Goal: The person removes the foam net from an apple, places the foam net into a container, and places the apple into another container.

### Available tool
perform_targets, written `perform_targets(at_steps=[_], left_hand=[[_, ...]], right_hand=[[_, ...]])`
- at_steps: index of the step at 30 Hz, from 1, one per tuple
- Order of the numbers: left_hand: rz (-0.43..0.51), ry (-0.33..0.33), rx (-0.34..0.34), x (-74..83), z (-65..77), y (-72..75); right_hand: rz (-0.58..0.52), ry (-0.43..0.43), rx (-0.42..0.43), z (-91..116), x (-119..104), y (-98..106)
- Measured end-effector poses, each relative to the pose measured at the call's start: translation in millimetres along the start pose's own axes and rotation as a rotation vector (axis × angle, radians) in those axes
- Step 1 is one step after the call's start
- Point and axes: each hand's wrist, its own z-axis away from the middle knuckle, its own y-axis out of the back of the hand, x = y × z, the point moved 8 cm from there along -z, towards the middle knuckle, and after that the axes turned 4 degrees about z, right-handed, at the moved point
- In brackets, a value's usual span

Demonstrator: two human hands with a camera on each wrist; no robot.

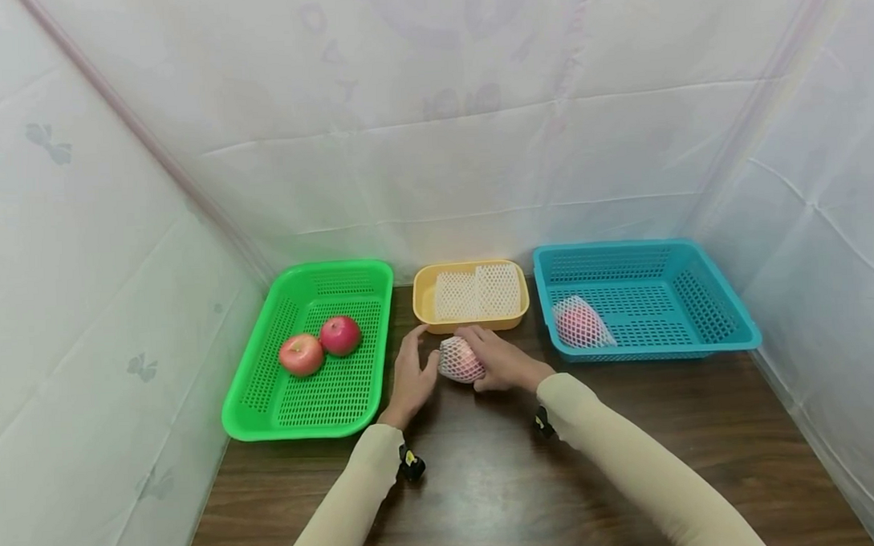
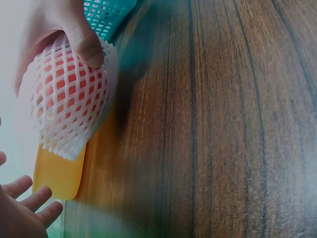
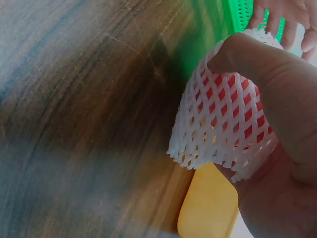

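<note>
Apple (image 1: 463,361) in a white foam net (image 3: 198,119), right between the two hands, just in front of the yellow tray (image 1: 509,324)! The right hand (image 1: 501,362) has it clamped, thumb across the mesh; the left hand (image 1: 413,377) hovers alongside, fingers spread, gripping nothing. Expect moderate weight, firm but bruisable flesh, and a soft, springy sleeve that could slip on smooth skin. Best hold? Gently round the fat middle, through the net, never by that flimsy loose edge.
</note>
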Motion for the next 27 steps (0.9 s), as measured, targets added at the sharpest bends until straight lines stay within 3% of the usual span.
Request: perform_targets(at_steps=[27], left_hand=[[-0.006, 0.011, -0.007, -3.6, 1.6, 2.5]], right_hand=[[0.033, -0.011, -0.024, -1.6, 2.7, -10.0]])
